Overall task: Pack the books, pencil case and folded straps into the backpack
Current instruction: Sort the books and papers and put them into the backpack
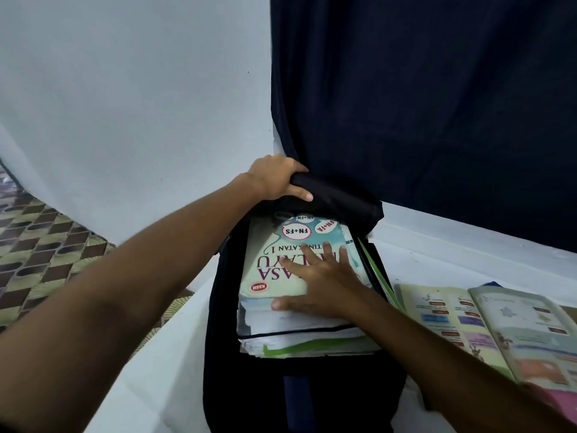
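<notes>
A dark backpack lies open on a white surface, its mouth toward the wall. Inside it sits a stack of books; the top book has a pale green and blue cover with red-ringed circles. My left hand grips the backpack's top flap and holds it up at the far end. My right hand lies flat on the top book, fingers spread, thumb along its near edge. More books and white papers show beneath. No pencil case or folded straps are visible.
Two open, colourfully printed books lie on the white surface to the right of the backpack. A dark curtain hangs behind. A white wall stands at left, with patterned floor below it.
</notes>
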The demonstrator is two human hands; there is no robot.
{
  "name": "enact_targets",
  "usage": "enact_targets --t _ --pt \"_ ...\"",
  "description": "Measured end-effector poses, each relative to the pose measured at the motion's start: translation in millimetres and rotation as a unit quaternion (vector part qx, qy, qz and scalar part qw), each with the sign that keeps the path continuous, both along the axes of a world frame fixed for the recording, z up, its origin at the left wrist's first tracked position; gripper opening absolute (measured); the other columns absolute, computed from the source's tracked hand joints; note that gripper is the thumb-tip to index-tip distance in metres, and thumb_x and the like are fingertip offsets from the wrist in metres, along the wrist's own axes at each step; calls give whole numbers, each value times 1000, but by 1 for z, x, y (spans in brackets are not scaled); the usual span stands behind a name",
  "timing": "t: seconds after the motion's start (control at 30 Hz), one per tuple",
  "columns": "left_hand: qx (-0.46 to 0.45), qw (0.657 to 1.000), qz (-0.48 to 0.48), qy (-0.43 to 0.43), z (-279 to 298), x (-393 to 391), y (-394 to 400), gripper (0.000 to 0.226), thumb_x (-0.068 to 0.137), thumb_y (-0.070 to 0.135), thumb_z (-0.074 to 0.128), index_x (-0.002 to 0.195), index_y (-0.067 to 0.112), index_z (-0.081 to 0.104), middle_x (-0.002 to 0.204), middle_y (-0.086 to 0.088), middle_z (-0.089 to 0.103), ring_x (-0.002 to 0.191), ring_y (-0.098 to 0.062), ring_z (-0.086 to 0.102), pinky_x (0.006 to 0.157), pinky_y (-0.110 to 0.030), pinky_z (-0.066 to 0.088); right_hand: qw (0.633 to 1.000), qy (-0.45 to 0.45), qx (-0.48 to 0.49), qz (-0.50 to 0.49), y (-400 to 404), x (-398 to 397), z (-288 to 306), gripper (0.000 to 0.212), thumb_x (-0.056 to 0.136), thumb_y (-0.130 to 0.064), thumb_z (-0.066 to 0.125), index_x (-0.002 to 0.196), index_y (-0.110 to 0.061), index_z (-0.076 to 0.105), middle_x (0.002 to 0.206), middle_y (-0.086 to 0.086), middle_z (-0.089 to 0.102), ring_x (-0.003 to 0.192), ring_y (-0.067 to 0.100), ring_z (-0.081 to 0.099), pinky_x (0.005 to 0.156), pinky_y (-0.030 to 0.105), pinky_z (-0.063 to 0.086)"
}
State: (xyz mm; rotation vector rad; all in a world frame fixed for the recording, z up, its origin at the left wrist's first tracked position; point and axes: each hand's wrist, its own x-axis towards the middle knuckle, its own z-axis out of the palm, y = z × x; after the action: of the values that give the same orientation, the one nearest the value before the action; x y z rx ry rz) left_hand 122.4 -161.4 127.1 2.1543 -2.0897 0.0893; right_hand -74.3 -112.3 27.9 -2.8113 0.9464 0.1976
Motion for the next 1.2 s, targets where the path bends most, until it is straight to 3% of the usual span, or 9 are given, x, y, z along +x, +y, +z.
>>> enact_targets --t 0.43,0.53,0.63,0.77,0.83,0.9,0.97,1.07,1.2 --pt "12 999 39 -26 -16 -13 22 86 74 74 59 147 33 40 128 -14 61 118 -34 56 96 -43 45 999 -47 10 7 -25 6 0 85 78 -84 36 151 -45 16 163 5 4 148 35 -2 118 55 -7" --pt "10 999 32 -11 -25 -27 33 95 69 77 61 148 32 37 139 -10 55 126 -31 51 101 -43 43 989 -130 55 34 -15 -34 11 70 87 -69 47 147 -34 38 159 2 24 148 21 16 119 38 10" --pt "-50 999 -14 7 -31 -68 45 92 73 69 65 148 24 38 146 -12 46 133 -32 41 107 -47 38 962 -251 103 1 -3 -90 17 52 89 -56 57 130 -24 61 139 -3 54 127 11 48 106 27 38" --pt "-116 970 -79 198 -51 -173 60 59 84 33 69 137 16 52 119 -12 64 104 -28 60 92 -36 48 909 -382 109 -128 -1 -191 9 38 88 -45 64 114 -18 71 109 -5 68 96 8 66 83 33 55" --pt "-37 939 -79 332 -67 -231 69 56 85 27 72 136 19 52 108 -10 68 90 -22 65 83 -26 49 875 -408 132 -225 0 -246 7 31 93 -33 63 118 -15 68 109 -4 67 87 2 67 71 27 58" --pt "74 912 -44 400 -91 -280 75 67 84 29 73 142 25 41 111 -8 67 99 -18 64 81 -21 45 845 -416 121 -312 0 -298 2 29 95 -25 60 121 -12 65 107 -1 68 77 -4 65 62 11 49" --pt "147 901 9 408 -120 -315 79 84 80 41 72 149 29 26 126 -5 61 114 -20 58 92 -24 44 833 -391 75 -384 -2 -344 -3 33 97 -25 57 125 -10 62 113 7 68 70 -4 57 57 10 40" --pt "186 915 101 342 -152 -339 85 109 62 68 60 151 34 7 148 -9 42 138 -34 33 112 -44 30 837 -326 61 -435 1 -384 -10 38 100 -27 51 135 -12 54 120 14 64 71 6 54 61 18 39" --pt "190 886 194 377 -167 -346 89 110 48 72 61 141 32 20 145 -13 40 137 -36 29 112 -49 29 853 -263 97 -440 5 -399 -28 49 100 -37 48 146 -26 39 128 12 60 91 20 54 77 31 44"
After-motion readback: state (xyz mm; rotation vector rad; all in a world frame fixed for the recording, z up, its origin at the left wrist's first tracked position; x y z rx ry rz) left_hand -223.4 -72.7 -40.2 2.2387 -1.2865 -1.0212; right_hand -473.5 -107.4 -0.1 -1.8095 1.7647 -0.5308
